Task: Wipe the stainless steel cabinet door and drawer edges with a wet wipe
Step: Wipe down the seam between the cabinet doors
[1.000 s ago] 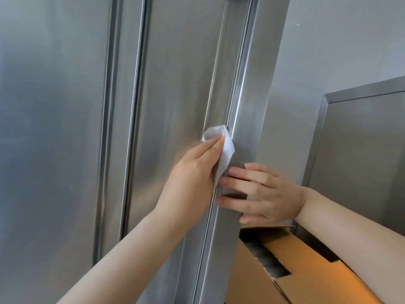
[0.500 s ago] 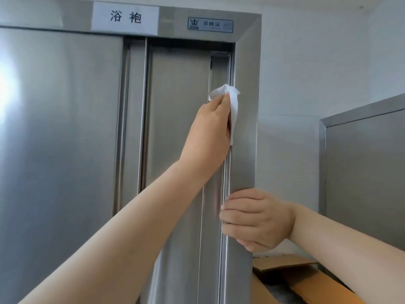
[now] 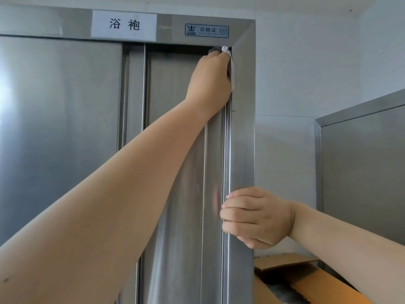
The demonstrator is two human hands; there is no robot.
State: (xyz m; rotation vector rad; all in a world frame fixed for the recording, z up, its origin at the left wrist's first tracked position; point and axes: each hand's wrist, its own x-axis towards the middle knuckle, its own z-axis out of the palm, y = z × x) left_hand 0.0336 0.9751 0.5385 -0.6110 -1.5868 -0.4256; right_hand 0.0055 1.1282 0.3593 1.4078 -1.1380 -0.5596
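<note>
A tall stainless steel cabinet fills the left and middle, with its sliding door (image 3: 182,132) partly open. My left hand (image 3: 210,80) reaches up to the top right corner of the door edge and holds a white wet wipe (image 3: 230,64) pressed against the vertical edge; only a strip of the wipe shows past my fingers. My right hand (image 3: 254,218) is lower down, its fingers curled round the cabinet's right frame post (image 3: 242,139).
A white label with Chinese characters (image 3: 124,24) and a blue certificate sticker (image 3: 206,30) sit on the top frame. Another steel cabinet (image 3: 363,172) stands at the right. Open cardboard boxes (image 3: 289,275) lie below it. A white wall (image 3: 304,73) is behind.
My left hand has slid the wipe up the door edge from mid height to the top corner. The right hand's fingers went from extended to curled round the post.
</note>
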